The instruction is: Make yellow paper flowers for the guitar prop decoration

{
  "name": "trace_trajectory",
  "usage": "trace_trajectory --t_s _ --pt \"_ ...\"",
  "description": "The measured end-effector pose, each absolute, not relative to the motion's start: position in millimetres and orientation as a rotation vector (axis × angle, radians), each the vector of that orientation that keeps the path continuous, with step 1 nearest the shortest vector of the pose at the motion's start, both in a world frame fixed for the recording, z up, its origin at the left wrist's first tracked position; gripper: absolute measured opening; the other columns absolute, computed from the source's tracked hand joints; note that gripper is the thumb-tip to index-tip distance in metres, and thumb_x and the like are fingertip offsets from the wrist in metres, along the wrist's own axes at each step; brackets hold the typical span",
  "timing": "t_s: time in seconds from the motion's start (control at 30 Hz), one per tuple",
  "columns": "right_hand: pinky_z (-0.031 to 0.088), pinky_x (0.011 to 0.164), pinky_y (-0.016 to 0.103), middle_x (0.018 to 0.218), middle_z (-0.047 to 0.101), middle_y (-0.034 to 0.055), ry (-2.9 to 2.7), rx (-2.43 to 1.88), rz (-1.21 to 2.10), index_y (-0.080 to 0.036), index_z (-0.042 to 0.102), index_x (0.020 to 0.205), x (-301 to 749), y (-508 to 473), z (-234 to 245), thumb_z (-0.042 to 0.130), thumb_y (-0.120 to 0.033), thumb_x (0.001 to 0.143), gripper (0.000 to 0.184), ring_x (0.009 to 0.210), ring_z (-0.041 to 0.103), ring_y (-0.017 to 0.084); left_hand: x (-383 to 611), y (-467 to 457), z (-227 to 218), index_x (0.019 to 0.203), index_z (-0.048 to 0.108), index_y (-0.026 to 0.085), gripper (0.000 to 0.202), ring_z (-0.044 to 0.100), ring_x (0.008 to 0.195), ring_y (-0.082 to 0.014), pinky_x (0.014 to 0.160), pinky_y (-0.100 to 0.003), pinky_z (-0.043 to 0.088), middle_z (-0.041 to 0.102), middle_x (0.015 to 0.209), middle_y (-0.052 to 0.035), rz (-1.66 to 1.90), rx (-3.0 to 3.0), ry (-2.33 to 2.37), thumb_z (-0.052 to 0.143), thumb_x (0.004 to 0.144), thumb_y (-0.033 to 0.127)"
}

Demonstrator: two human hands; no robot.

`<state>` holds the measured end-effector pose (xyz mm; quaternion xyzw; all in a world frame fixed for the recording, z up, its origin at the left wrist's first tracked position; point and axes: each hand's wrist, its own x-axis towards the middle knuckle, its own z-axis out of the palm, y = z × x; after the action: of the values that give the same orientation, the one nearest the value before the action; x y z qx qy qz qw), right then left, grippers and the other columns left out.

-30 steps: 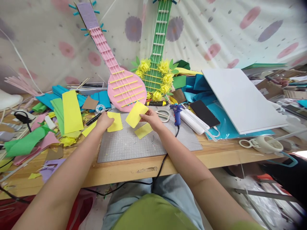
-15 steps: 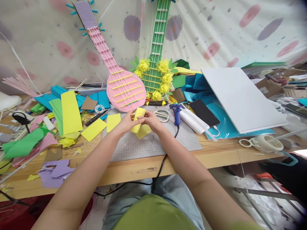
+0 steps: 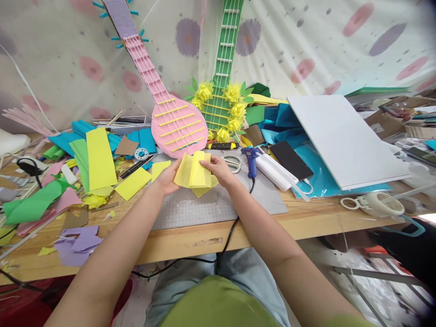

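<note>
Lower centre, nearest: green top (image 3: 204,304), jeans, black cord hanging before the wooden table (image 3: 272,227).

Centre: gray cutting mat (image 3: 190,213), grid printed on it. Above it, a yellow sheet (image 3: 200,175) held between both hands. Left hand (image 3: 166,180) grips its left edge, fingertips partly hidden; right hand (image 3: 220,169) pinches the right side, thumb on the near face. Sheet partly opened out, a raised fold standing down its middle. Under it, the corner of another yellow piece (image 3: 201,192).

Progress, as judged: the held sheet has been folded but is not shaped further. Left of centre, a yellow rectangle (image 3: 134,183) lies flat and unfolded; a long yellow strip (image 3: 101,159) farther left looks likewise unworked.

Right of the hands: scissors (image 3: 233,164), then a blue glue gun (image 3: 251,162), apart from either hand.

Beyond, centre: pink paper instrument (image 3: 180,125), strings and yellow bars in place, no flowers seen on it. Upper centre: green paper instrument (image 3: 226,50), already bearing yellow flowers (image 3: 233,92) and leaves around its body.

Farthest: spotted curtain (image 3: 279,59).

Writing: no brand or label legible; marks on mat and cutter (image 3: 223,146) too small to read.
</note>
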<state>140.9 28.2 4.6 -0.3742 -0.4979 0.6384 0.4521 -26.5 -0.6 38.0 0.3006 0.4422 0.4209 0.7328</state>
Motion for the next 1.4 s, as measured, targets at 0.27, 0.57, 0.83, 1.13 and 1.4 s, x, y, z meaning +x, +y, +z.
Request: trace_trajectory --t_s 0.27,0.57,0.83,1.13,1.4 --pt "0.047 0.059 0.020 0.095 0.067 0.0038 -1.320 -0.990 1.596 -0.018 0.063 0.092 153.6 28.0 12.0 0.064 -0.030 0.068 0.027 0.078 0.061 0.013 -37.3 -0.1 37.6 0.105 0.060 0.012 0.031 0.066 0.083 -0.0225 0.071 -0.030 0.052 0.069 0.094 -0.0120 0.992 0.625 1.117 0.059 0.074 0.015" --pt "0.050 0.057 0.021 0.094 0.066 0.0031 -1.371 -1.034 1.609 -0.018 0.060 0.093 160.7 33.0 9.0 0.060 -0.021 0.070 0.023 0.074 0.060 0.011 -42.4 -0.6 44.7 0.097 0.064 0.011 0.026 0.066 0.076 -0.0210 0.065 -0.029 0.053 0.070 0.088 -0.0120 1.047 0.666 1.265 0.053 0.073 0.009" --pt "0.051 0.057 0.022 0.079 0.065 0.0011 -1.336 -1.035 1.615 -0.018 0.057 0.092 160.4 32.4 8.1 0.059 -0.018 0.071 0.020 0.069 0.061 0.011 -44.2 -2.7 49.0 0.092 0.065 0.011 0.021 0.066 0.071 -0.0201 0.058 -0.027 0.052 0.070 0.086 -0.0116 1.054 0.654 1.306 0.053 0.075 0.010" --pt "0.051 0.052 0.020 0.071 0.063 -0.0006 -1.316 -1.029 1.606 -0.018 0.056 0.093 159.9 32.8 6.9 0.056 -0.018 0.074 0.019 0.061 0.060 0.009 -50.5 -6.1 58.8 0.111 0.059 0.013 0.038 0.065 0.089 -0.0246 0.076 -0.036 0.052 0.068 0.095 -0.0129 0.984 0.542 0.988 0.044 0.085 0.036" --pt "0.052 0.053 0.022 0.075 0.064 0.0001 -1.352 -1.021 1.614 -0.019 0.056 0.094 156.2 32.4 5.4 0.059 -0.021 0.073 0.022 0.062 0.060 0.010 -57.7 -1.0 51.0 0.113 0.058 0.012 0.052 0.064 0.089 -0.0263 0.080 -0.043 0.049 0.068 0.095 -0.0132 0.929 0.431 0.822 0.029 0.088 0.048"
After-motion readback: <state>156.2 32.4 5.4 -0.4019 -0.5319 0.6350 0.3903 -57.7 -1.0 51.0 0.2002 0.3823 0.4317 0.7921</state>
